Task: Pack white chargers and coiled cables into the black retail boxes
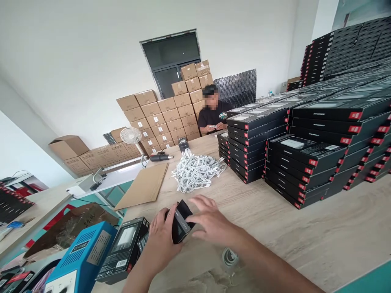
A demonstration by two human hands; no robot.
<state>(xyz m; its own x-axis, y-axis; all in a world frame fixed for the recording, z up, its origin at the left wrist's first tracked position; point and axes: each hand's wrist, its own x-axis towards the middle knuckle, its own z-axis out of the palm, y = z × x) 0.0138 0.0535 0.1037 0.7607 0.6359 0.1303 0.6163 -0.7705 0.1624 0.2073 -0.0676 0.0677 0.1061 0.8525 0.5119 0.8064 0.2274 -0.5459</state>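
Observation:
A small black box [181,223] is held over the near part of the table, its end flap raised. My left hand [161,240] wraps round its left side. My right hand [209,219] is at the box's right end with fingers spread, the thumb and a fingertip at the opening; whether it grips the flap is unclear. Below my right wrist lies a coiled cable in a clear bag [229,257]. Left of my left hand, a larger black box [125,244] with a white device pictured on it rests on the table.
Beyond my hands lie a pile of white cables [195,171], cardboard sheets [143,187] and a heat gun [161,157]. Stacked black boxes [305,162] fill the right side. A blue machine [82,254] stands at left. A person [215,110] sits across the table.

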